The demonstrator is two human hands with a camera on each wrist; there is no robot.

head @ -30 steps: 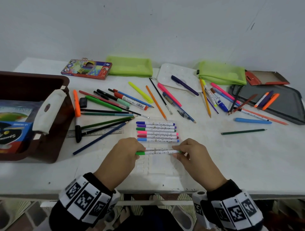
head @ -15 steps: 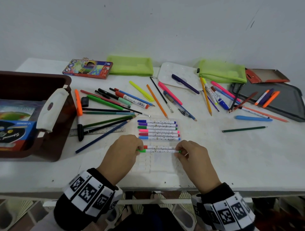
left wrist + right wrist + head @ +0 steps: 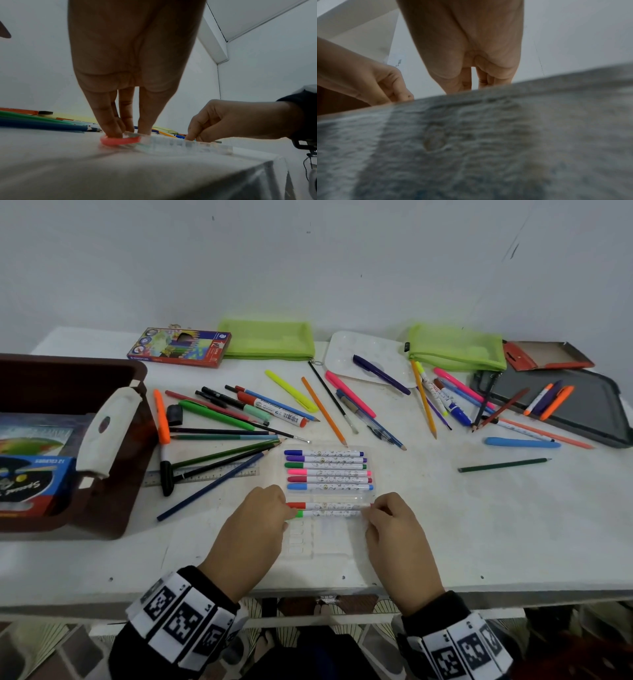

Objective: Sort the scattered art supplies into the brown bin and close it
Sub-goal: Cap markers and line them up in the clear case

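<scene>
A clear marker case [image 3: 327,544] lies open on the white table in front of me, with several capped markers [image 3: 327,470] in a row. My left hand [image 3: 274,510] and right hand [image 3: 376,510] each pinch one end of a green marker [image 3: 329,514] and hold it against a red marker [image 3: 325,505] in the case. In the left wrist view my left fingertips [image 3: 111,133] press down by the red cap [image 3: 120,140], and the right hand [image 3: 193,138] is curled at the far end. The brown bin [image 3: 116,508] stands open at the left with boxes inside.
Loose pencils, pens and a ruler [image 3: 205,474] lie between the bin and the case. Behind are a coloured pencil box [image 3: 180,347], two green pouches [image 3: 270,338], a white palette [image 3: 363,354] and a dark grey tray [image 3: 582,412] with pens. A green pencil [image 3: 503,465] lies alone at the right.
Both hands have carried the green marker away from me. It now lies right beside the red marker in the case.
</scene>
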